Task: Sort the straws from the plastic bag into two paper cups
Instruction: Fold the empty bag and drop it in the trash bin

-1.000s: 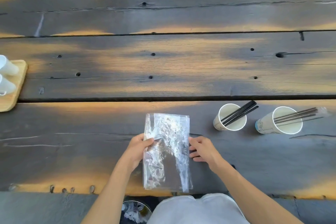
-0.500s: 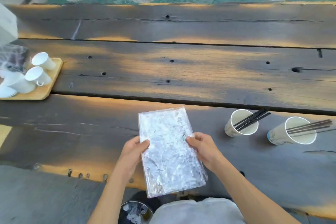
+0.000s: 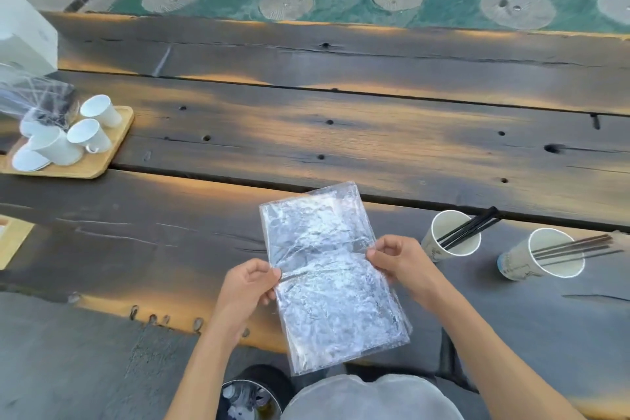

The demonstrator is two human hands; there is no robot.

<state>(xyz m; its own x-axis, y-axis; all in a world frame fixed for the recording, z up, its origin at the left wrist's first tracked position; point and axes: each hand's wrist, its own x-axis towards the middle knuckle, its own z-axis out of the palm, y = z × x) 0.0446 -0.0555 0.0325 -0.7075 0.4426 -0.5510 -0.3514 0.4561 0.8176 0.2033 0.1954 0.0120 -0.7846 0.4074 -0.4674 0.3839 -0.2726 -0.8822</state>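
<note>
A flat, crinkled clear plastic bag is held above the table's near edge, with no straws visible inside it. My left hand pinches its left edge and my right hand pinches its right edge. To the right stand two paper cups. The nearer cup holds black straws. The farther right cup holds several dark brown straws that stick out to the right.
The dark plank table spreads ahead. At far left a wooden tray carries several white cups, with another plastic bag and a white box behind. A bin sits below near my lap.
The view has swung left and up, so the tray of cups now shows. Both hands have lifted the bag off the table and tilted it, keeping hold of its two side edges.
</note>
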